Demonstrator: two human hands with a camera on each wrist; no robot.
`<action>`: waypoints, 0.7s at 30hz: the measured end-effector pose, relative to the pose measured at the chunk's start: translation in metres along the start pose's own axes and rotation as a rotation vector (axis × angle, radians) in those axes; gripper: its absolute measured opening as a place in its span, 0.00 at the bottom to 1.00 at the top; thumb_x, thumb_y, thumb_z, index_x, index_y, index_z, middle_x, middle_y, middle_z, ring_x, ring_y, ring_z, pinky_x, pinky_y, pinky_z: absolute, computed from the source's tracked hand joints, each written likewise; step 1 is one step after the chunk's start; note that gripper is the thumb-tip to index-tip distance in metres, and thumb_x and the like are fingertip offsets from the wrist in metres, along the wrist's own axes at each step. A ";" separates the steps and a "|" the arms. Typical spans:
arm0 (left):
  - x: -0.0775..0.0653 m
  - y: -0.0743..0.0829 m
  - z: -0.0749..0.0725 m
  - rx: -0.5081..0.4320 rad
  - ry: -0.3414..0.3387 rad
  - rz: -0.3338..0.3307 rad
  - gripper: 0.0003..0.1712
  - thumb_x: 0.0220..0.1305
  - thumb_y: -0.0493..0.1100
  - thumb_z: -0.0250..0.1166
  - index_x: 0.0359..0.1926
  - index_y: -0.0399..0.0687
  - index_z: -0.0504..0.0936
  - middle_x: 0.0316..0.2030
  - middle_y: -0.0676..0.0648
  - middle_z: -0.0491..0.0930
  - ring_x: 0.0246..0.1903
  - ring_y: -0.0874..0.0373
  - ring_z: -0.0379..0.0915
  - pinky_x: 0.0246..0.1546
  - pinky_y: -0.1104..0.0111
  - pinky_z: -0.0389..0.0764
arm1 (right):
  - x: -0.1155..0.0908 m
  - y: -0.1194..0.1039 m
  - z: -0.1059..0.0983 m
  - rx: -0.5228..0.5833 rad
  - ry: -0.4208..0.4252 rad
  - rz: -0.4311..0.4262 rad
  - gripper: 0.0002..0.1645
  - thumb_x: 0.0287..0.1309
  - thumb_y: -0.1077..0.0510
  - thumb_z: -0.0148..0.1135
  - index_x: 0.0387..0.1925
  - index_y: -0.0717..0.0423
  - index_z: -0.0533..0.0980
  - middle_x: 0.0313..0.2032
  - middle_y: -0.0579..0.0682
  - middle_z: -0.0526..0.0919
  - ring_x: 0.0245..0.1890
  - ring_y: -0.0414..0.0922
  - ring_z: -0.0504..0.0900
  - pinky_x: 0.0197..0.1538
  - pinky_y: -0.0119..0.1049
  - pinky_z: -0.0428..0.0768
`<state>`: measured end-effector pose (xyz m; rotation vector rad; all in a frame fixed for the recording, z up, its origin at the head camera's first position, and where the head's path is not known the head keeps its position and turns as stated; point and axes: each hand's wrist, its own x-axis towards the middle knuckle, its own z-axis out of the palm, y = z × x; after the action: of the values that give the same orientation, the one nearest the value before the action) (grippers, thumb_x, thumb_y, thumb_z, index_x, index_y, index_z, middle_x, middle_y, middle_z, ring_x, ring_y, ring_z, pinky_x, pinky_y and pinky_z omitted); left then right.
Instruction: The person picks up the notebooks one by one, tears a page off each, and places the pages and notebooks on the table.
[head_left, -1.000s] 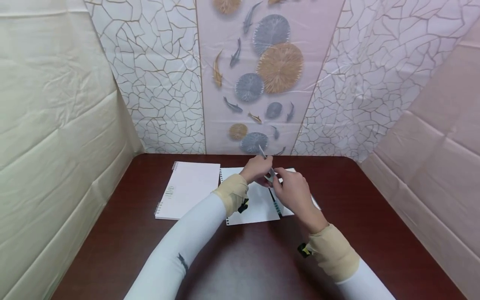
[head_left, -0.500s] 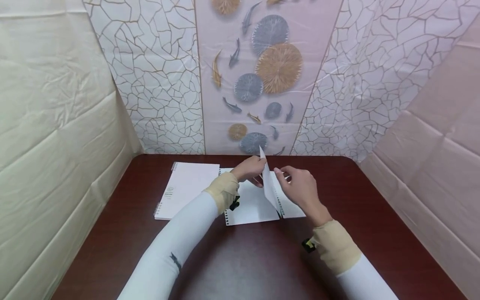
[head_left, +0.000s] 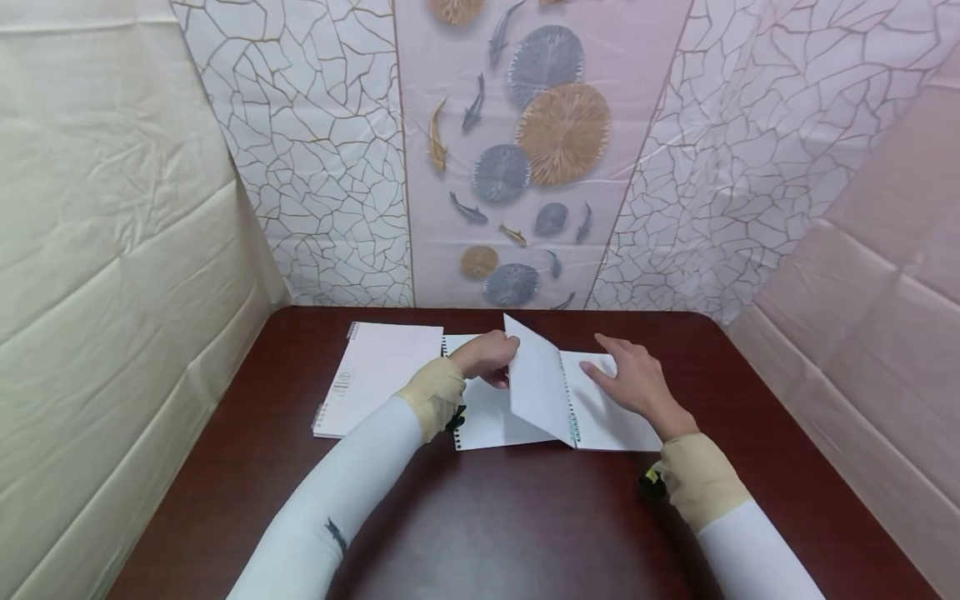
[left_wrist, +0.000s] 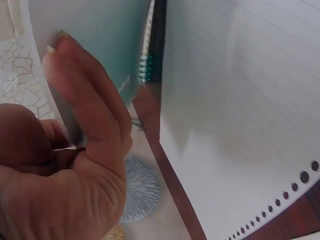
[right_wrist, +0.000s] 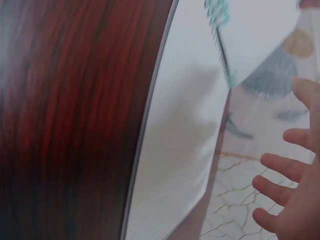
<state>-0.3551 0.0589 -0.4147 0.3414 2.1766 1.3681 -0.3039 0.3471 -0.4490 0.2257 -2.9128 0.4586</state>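
Note:
A coil-bound notebook [head_left: 613,421] lies opened on the table, its teal coil [left_wrist: 146,70] running up the middle. My left hand [head_left: 483,354] pinches the edge of its raised cover [head_left: 536,379] between thumb and fingers, so the cover stands tilted up. In the left wrist view the cover's outer face [left_wrist: 112,30] is teal with white lettering. My right hand [head_left: 633,383] hovers over the right-hand page, fingers spread, and holds nothing; its shadow falls on the page. Below the raised cover lies lined paper [head_left: 487,425] with punched holes along its left edge.
A white notebook [head_left: 386,375] with ring bindings and small print lies at the left, beside the punched paper. The dark red-brown table [head_left: 495,517] ends at a patterned cloth backdrop [head_left: 337,167]. Pale cloth walls [head_left: 112,292] stand on both sides.
My left hand has moved left, swinging the cover over from the right so the notebook opens. My right hand has moved right, away from it, and its fingers have spread.

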 end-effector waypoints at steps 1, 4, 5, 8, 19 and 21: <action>-0.002 -0.001 0.000 0.018 0.007 -0.006 0.28 0.83 0.47 0.39 0.65 0.27 0.70 0.30 0.42 0.75 0.16 0.60 0.75 0.20 0.72 0.81 | 0.001 0.004 0.001 -0.003 -0.026 0.007 0.50 0.74 0.30 0.55 0.81 0.58 0.60 0.76 0.69 0.64 0.74 0.72 0.62 0.68 0.77 0.61; -0.007 -0.006 -0.002 0.059 0.024 -0.028 0.30 0.82 0.46 0.41 0.70 0.26 0.65 0.32 0.42 0.74 0.17 0.59 0.76 0.21 0.72 0.82 | 0.002 0.016 0.003 -0.013 -0.111 0.015 0.59 0.70 0.24 0.54 0.84 0.58 0.53 0.78 0.71 0.58 0.75 0.74 0.58 0.68 0.79 0.60; -0.008 -0.009 -0.003 0.076 0.028 -0.036 0.30 0.82 0.46 0.42 0.70 0.25 0.65 0.33 0.42 0.74 0.18 0.59 0.76 0.21 0.72 0.83 | 0.002 0.020 0.004 -0.013 -0.138 0.016 0.61 0.69 0.23 0.54 0.85 0.57 0.51 0.79 0.71 0.56 0.76 0.74 0.57 0.68 0.79 0.59; -0.011 -0.017 -0.004 0.114 0.048 -0.070 0.28 0.80 0.45 0.46 0.66 0.23 0.68 0.32 0.41 0.75 0.19 0.58 0.77 0.21 0.72 0.84 | 0.002 0.028 0.006 -0.016 -0.196 0.025 0.66 0.65 0.19 0.55 0.85 0.57 0.48 0.80 0.72 0.53 0.77 0.75 0.54 0.69 0.80 0.58; -0.010 -0.033 -0.001 0.288 0.120 -0.134 0.19 0.73 0.44 0.65 0.49 0.29 0.77 0.24 0.41 0.81 0.12 0.59 0.78 0.21 0.68 0.86 | -0.005 0.041 0.008 -0.060 -0.277 0.089 0.62 0.67 0.27 0.62 0.83 0.63 0.52 0.81 0.72 0.50 0.78 0.76 0.47 0.71 0.80 0.52; -0.009 -0.035 0.001 0.318 0.128 -0.148 0.21 0.72 0.46 0.67 0.49 0.29 0.77 0.26 0.40 0.83 0.12 0.58 0.79 0.21 0.67 0.86 | -0.005 0.042 0.008 -0.054 -0.294 0.105 0.61 0.68 0.28 0.61 0.83 0.63 0.52 0.81 0.71 0.49 0.78 0.76 0.46 0.71 0.80 0.51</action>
<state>-0.3452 0.0394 -0.4434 0.2081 2.4756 0.9876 -0.3075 0.3849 -0.4702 0.1430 -3.2327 0.3912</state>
